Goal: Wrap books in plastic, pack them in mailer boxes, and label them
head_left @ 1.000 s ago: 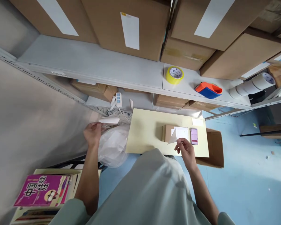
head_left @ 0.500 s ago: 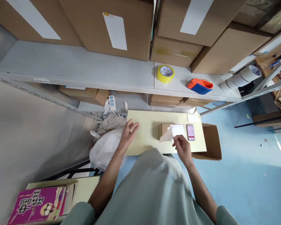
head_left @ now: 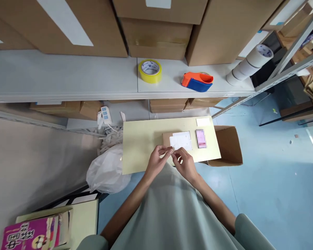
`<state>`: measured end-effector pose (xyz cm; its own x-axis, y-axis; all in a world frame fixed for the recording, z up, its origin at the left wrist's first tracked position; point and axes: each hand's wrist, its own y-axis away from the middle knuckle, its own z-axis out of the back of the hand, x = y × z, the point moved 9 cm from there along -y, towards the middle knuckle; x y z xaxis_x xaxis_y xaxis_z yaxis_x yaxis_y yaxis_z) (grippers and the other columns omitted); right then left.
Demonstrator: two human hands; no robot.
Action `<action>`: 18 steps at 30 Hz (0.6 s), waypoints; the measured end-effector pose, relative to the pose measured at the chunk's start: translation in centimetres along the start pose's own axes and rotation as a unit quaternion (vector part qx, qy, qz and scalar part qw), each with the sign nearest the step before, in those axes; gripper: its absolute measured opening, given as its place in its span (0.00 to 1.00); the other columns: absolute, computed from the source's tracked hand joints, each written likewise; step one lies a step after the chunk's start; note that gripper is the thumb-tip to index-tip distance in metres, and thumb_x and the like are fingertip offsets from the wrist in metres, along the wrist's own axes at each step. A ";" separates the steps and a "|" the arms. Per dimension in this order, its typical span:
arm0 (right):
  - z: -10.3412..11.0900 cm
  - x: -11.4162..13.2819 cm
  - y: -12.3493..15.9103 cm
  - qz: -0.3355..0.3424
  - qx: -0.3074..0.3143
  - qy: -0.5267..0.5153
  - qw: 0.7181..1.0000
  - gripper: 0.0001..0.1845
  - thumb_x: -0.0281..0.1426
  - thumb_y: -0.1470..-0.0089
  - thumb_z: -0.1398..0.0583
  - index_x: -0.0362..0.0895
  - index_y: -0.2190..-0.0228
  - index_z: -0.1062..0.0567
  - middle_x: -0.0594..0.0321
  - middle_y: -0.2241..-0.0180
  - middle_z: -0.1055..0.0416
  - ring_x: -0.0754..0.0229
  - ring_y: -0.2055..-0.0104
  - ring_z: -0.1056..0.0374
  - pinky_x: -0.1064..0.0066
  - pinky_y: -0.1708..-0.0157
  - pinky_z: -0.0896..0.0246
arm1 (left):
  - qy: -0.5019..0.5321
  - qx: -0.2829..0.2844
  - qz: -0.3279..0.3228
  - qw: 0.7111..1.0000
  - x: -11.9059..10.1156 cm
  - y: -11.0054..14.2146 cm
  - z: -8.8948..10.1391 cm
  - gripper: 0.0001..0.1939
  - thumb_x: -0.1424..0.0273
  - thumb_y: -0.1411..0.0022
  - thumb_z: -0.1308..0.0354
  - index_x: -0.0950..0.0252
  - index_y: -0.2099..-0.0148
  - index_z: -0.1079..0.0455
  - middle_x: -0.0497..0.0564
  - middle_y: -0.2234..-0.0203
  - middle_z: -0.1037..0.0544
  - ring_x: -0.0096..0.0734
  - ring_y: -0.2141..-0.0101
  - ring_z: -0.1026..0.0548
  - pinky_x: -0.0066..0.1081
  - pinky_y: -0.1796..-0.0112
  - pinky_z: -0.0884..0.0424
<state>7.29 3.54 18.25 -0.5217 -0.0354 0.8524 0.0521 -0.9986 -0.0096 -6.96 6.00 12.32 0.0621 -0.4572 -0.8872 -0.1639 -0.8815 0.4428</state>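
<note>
On the small cream table [head_left: 142,144] lies a brown cardboard box [head_left: 166,139] with a white paper sheet [head_left: 182,140] on its top. My left hand [head_left: 158,160] and my right hand [head_left: 184,163] meet at the near left corner of the sheet. The fingertips of both are pinched together, almost touching. A small pale bit shows between them, too small to name. To the right of the box is a phone [head_left: 201,138] with a pink screen.
A white card [head_left: 202,122] lies at the table's far right. An open carton [head_left: 225,146] stands beside the table on the floor. The shelf ahead holds yellow tape [head_left: 150,71], an orange and blue tape dispenser [head_left: 197,82] and white rolls [head_left: 250,65]. A white plastic bag [head_left: 108,170] is at left.
My left hand has moved right to meet my right hand, which came left and nearer my body. The lifted paper flap is no longer raised over the box. The view has shifted right.
</note>
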 end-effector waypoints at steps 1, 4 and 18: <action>0.4 -0.6 0.0 -0.004 0.007 -0.005 1.000 0.08 0.35 0.29 0.43 0.48 0.61 0.25 0.61 0.63 0.26 0.61 0.69 0.27 0.70 0.69 0.29 | 0.010 -0.002 0.004 1.000 0.3 -0.1 -0.7 0.26 0.47 0.41 0.29 0.59 0.55 0.32 0.58 0.54 0.14 0.48 0.48 0.17 0.45 0.46 0.26; 1.4 -2.2 0.1 -0.018 0.032 -0.020 0.999 0.08 0.35 0.29 0.43 0.49 0.61 0.24 0.61 0.63 0.26 0.60 0.67 0.26 0.69 0.68 0.29 | 0.040 -0.012 0.015 0.999 1.2 -0.3 -2.7 0.27 0.47 0.43 0.27 0.60 0.55 0.31 0.57 0.55 0.15 0.47 0.49 0.17 0.44 0.46 0.26; 6.0 -12.1 0.3 -0.095 0.113 -0.084 0.985 0.13 0.45 0.34 0.34 0.49 0.57 0.19 0.60 0.59 0.23 0.61 0.69 0.26 0.66 0.65 0.27 | 0.087 -0.144 0.059 0.984 5.4 -1.2 -5.3 0.25 0.48 0.44 0.26 0.60 0.58 0.29 0.52 0.62 0.16 0.45 0.52 0.18 0.43 0.46 0.27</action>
<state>18.72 3.88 11.06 -0.3936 0.1771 0.9021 0.1659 -0.9515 0.2591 -1.23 3.94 7.72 0.2308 -0.5492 -0.8032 0.1038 -0.8069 0.5815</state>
